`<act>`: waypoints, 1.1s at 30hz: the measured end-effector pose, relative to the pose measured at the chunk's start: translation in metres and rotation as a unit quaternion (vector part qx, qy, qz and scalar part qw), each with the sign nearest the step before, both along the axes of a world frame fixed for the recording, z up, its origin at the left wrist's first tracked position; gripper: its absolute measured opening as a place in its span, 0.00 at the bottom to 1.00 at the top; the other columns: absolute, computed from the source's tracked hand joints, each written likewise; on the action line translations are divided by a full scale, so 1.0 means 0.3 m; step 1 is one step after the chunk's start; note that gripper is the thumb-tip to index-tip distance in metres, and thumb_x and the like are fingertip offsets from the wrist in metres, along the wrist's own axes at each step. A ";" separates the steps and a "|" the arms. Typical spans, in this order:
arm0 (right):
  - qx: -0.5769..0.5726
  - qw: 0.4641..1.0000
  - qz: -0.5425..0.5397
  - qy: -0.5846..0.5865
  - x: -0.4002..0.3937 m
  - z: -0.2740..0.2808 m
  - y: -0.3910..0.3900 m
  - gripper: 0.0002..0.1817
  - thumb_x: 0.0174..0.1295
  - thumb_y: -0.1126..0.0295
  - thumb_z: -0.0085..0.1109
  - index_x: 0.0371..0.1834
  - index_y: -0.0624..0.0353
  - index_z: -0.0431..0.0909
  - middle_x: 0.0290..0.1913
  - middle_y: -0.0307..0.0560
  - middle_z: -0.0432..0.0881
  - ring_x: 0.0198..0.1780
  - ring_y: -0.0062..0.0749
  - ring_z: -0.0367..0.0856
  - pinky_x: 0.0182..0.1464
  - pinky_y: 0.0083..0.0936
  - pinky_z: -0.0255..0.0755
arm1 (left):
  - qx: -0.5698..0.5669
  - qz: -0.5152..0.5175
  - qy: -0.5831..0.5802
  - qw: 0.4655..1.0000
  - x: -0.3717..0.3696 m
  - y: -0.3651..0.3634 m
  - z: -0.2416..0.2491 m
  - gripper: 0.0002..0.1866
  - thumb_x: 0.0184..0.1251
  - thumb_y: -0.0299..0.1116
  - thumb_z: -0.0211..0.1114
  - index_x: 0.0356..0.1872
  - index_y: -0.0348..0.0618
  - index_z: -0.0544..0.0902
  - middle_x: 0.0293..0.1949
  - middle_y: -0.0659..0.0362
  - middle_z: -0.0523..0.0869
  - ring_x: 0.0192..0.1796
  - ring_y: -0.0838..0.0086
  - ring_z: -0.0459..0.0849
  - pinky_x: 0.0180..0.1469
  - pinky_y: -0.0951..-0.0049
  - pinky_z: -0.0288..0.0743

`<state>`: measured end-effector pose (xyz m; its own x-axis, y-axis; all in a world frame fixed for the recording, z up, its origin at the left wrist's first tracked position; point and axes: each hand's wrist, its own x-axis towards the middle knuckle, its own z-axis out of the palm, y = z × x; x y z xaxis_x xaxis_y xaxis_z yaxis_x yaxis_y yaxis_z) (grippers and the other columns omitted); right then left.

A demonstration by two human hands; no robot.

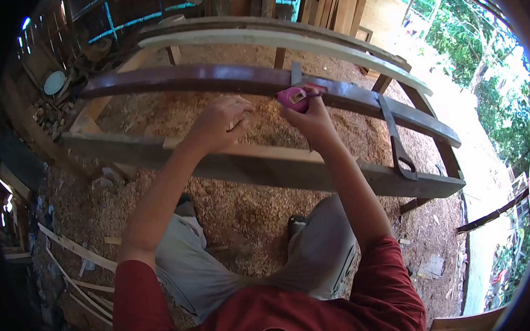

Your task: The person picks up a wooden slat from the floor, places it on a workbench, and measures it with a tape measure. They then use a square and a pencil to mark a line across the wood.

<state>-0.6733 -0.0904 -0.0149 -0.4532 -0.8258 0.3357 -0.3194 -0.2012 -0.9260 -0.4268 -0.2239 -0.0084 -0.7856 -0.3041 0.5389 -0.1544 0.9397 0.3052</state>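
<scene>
My right hand (313, 121) is closed around a pink tape measure (294, 99), just at the near edge of the dark reddish-brown beam (221, 75). My left hand (222, 121) hovers over the gap between that beam and the front beam (259, 165). Its fingers are curled together; a small pale spot shows between them, too small to name. A flat grey metal strip (296, 73) lies across the brown beam beside the tape measure. To the right, a handsaw (393, 132) rests from the brown beam to the front beam, its dark handle toward me.
A pale plank (235, 39) spans the back of the wooden frame. Wood shavings (245, 218) cover the ground beneath and around my legs. Thin wood strips (78, 249) lie at lower left. Upright boards (325, 11) stand behind, and a white round lid-like thing (54, 83) sits at left.
</scene>
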 end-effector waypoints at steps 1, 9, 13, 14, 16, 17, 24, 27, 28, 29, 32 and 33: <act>0.014 0.999 -0.010 0.045 -0.016 0.033 -0.018 0.39 0.65 0.65 0.85 0.72 0.64 0.70 0.55 0.49 0.88 0.55 0.27 0.88 0.57 0.28 0.85 | -0.009 -0.001 0.004 1.000 -0.037 -0.026 0.011 0.16 0.77 0.31 0.71 0.62 0.43 0.90 0.65 0.51 0.90 0.72 0.50 0.86 0.77 0.48 0.77; 0.040 0.922 -0.085 0.375 -0.222 0.054 -0.323 0.33 0.65 0.44 0.80 0.61 0.59 0.85 0.46 0.61 0.95 0.50 0.61 0.95 0.54 0.48 0.85 | 0.032 0.116 -0.038 0.992 -0.153 -0.128 -0.054 0.13 0.81 0.33 0.69 0.59 0.42 0.91 0.57 0.49 0.92 0.57 0.50 0.92 0.65 0.49 0.85; 0.084 0.903 -0.117 0.405 -0.268 0.012 -0.499 0.34 0.66 0.41 0.76 0.60 0.60 0.85 0.45 0.62 0.95 0.51 0.65 0.94 0.53 0.53 0.86 | 0.043 0.129 -0.086 0.987 -0.155 -0.115 -0.028 0.12 0.82 0.35 0.69 0.58 0.43 0.92 0.55 0.49 0.92 0.53 0.49 0.92 0.64 0.46 0.85; 0.081 0.886 -0.122 0.439 -0.280 -0.004 -0.535 0.35 0.67 0.39 0.75 0.59 0.60 0.85 0.45 0.62 0.95 0.51 0.64 0.94 0.54 0.53 0.86 | 0.025 0.116 -0.065 0.991 -0.159 -0.118 -0.034 0.12 0.80 0.35 0.70 0.56 0.42 0.93 0.53 0.50 0.93 0.52 0.49 0.92 0.62 0.47 0.85; 0.080 0.869 -0.124 0.472 -0.293 -0.017 -0.587 0.36 0.68 0.36 0.73 0.58 0.61 0.86 0.45 0.62 0.95 0.51 0.63 0.94 0.54 0.54 0.86 | 0.009 0.106 -0.045 0.993 -0.157 -0.131 -0.040 0.12 0.78 0.34 0.71 0.54 0.42 0.93 0.51 0.50 0.93 0.51 0.49 0.93 0.60 0.47 0.86; 0.113 0.874 -0.116 0.459 -0.300 -0.029 -0.604 0.37 0.68 0.35 0.72 0.59 0.60 0.86 0.45 0.62 0.95 0.51 0.63 0.94 0.54 0.54 0.86 | 0.005 0.112 -0.071 0.991 -0.152 -0.134 -0.045 0.13 0.80 0.36 0.70 0.56 0.43 0.93 0.52 0.50 0.93 0.51 0.50 0.93 0.61 0.47 0.85; 0.125 0.879 -0.121 0.444 -0.333 0.053 -0.414 0.37 0.69 0.35 0.72 0.63 0.59 0.86 0.45 0.60 0.95 0.51 0.63 0.94 0.55 0.53 0.86 | 0.066 0.071 -0.107 0.990 -0.148 -0.098 -0.034 0.16 0.82 0.40 0.70 0.60 0.42 0.92 0.55 0.49 0.93 0.53 0.51 0.94 0.58 0.50 0.87; 0.121 0.880 -0.057 0.456 -0.463 0.037 -0.285 0.32 0.68 0.45 0.77 0.63 0.60 0.87 0.47 0.61 0.94 0.53 0.62 0.94 0.56 0.51 0.86 | 0.105 -0.027 -0.094 0.990 -0.146 -0.063 -0.057 0.20 0.83 0.47 0.70 0.61 0.43 0.91 0.57 0.49 0.93 0.54 0.51 0.94 0.57 0.50 0.88; 0.100 0.886 0.005 0.453 -0.501 0.023 -0.256 0.29 0.66 0.52 0.80 0.62 0.60 0.87 0.50 0.62 0.94 0.54 0.61 0.94 0.57 0.50 0.86 | 0.107 -0.029 -0.092 0.990 -0.145 -0.045 -0.062 0.20 0.83 0.47 0.70 0.61 0.43 0.91 0.57 0.49 0.93 0.54 0.51 0.94 0.57 0.50 0.88; 0.103 0.884 0.004 0.455 -0.528 0.005 -0.241 0.29 0.66 0.52 0.80 0.62 0.60 0.87 0.50 0.62 0.94 0.54 0.61 0.94 0.57 0.50 0.86 | 0.095 -0.069 -0.099 0.988 -0.145 -0.023 -0.067 0.23 0.82 0.52 0.70 0.62 0.43 0.91 0.58 0.49 0.92 0.54 0.51 0.94 0.58 0.51 0.88; 0.046 0.876 0.018 0.479 -0.553 -0.023 -0.211 0.26 0.65 0.63 0.78 0.64 0.60 0.86 0.51 0.62 0.93 0.56 0.61 0.93 0.59 0.47 0.85 | 0.097 -0.121 -0.129 0.979 -0.147 0.043 -0.065 0.29 0.80 0.59 0.70 0.63 0.43 0.90 0.58 0.49 0.92 0.56 0.49 0.93 0.59 0.51 0.87; 0.068 0.875 0.004 0.480 -0.545 -0.018 -0.207 0.26 0.64 0.65 0.79 0.64 0.62 0.86 0.52 0.62 0.93 0.56 0.62 0.92 0.59 0.47 0.85 | 0.109 -0.132 -0.154 0.973 -0.148 0.061 -0.067 0.32 0.79 0.62 0.70 0.64 0.42 0.89 0.58 0.49 0.91 0.57 0.48 0.93 0.60 0.50 0.87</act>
